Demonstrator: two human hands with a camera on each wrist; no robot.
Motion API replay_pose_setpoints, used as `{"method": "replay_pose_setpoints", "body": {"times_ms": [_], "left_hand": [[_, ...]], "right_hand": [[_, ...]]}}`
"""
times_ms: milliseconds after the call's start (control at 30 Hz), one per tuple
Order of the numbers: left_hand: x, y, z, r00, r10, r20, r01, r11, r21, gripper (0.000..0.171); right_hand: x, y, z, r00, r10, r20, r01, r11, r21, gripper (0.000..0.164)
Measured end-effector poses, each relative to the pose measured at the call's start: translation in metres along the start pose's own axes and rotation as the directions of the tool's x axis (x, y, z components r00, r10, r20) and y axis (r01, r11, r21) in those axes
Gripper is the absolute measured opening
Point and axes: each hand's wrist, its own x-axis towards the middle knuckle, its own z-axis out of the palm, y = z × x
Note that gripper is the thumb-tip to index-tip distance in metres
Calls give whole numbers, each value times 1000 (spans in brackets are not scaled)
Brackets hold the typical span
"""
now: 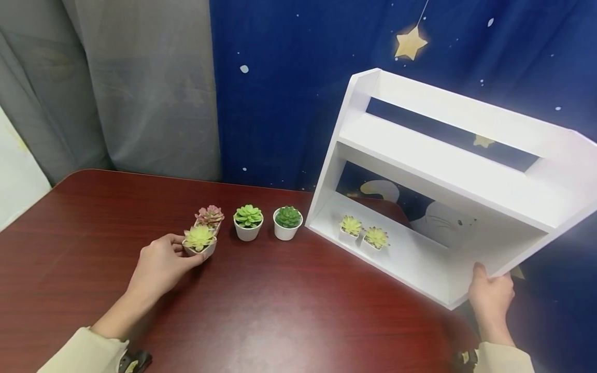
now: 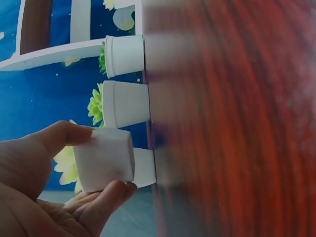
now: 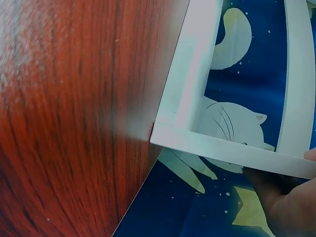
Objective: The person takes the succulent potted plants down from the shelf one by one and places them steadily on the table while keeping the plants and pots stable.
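Observation:
My left hand (image 1: 160,264) pinches a small potted yellow-green succulent (image 1: 198,239) between thumb and fingers. In the left wrist view its white, square-sided pot (image 2: 104,160) appears tilted, with the base edge off the tabletop. Right behind it stands a reddish potted succulent (image 1: 211,215), partly hidden. At the right, my right hand (image 1: 492,295) grips the side panel of a white two-tier shelf (image 1: 448,158), thumb on the inner face. Two more yellow-green succulents, one on the left (image 1: 350,228) and one beside it (image 1: 375,239), sit on the lower board.
A bright green potted succulent (image 1: 248,223) and a dark green one (image 1: 287,224) stand between the left hand and the shelf. All rest on a reddish-brown wooden table (image 1: 280,305). Behind hang a grey curtain (image 1: 154,88) and a blue star-patterned curtain (image 1: 284,103).

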Motion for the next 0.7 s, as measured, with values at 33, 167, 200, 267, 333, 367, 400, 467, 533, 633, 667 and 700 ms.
{"method": "replay_pose_setpoints", "body": {"times_ms": [33, 167, 200, 267, 333, 367, 400, 467, 533, 633, 667, 700], "left_hand": [[0, -1, 0, 1000, 3, -4, -3, 1000, 6, 69], [-1, -7, -1, 1000, 16, -27, -15, 1000, 17, 68], [-2, -8, -1, 999, 19, -31, -19, 1000, 16, 68], [-2, -11, -1, 999, 21, -37, -20, 1000, 15, 68], [-2, -13, -1, 999, 24, -39, -23, 1000, 17, 66], [-2, -14, -1, 999, 24, -32, -24, 1000, 19, 65], [-2, -15, -1, 999, 25, -28, -24, 999, 24, 63], [-2, -17, -2, 1000, 26, -15, -25, 999, 36, 60], [-2, -18, -3, 1000, 29, -4, -29, 998, 48, 59], [-2, -17, -4, 999, 32, -2, -32, 997, 66, 61], [-2, -16, -3, 999, 32, -6, -32, 997, 73, 61], [-2, -16, -3, 999, 32, -10, -31, 996, 82, 60]], "right_hand": [[0, 0, 0, 1000, 3, 1, -4, 1000, 2, 59], [-1, 0, 0, 1000, 7, 4, -7, 1000, -1, 59], [-1, 0, 0, 1000, 6, 3, -6, 1000, -1, 58], [-2, 0, 0, 1000, 3, 4, -3, 1000, -4, 58], [-2, 0, 0, 1000, -3, 8, 3, 1000, -6, 58], [-2, 0, 0, 1000, -3, 10, 3, 1000, -6, 58], [-2, 0, 0, 1000, -4, 11, 5, 1000, -7, 58], [-1, 0, 1, 1000, -9, 11, 9, 1000, -11, 58], [-1, 0, 1, 1000, -10, 10, 10, 1000, -11, 58], [0, 1, 0, 1000, -11, 3, 11, 1000, -10, 58], [0, 1, 0, 1000, -12, 2, 12, 1000, -7, 58], [0, 1, 0, 1000, -11, 1, 11, 1000, -6, 58]]}}
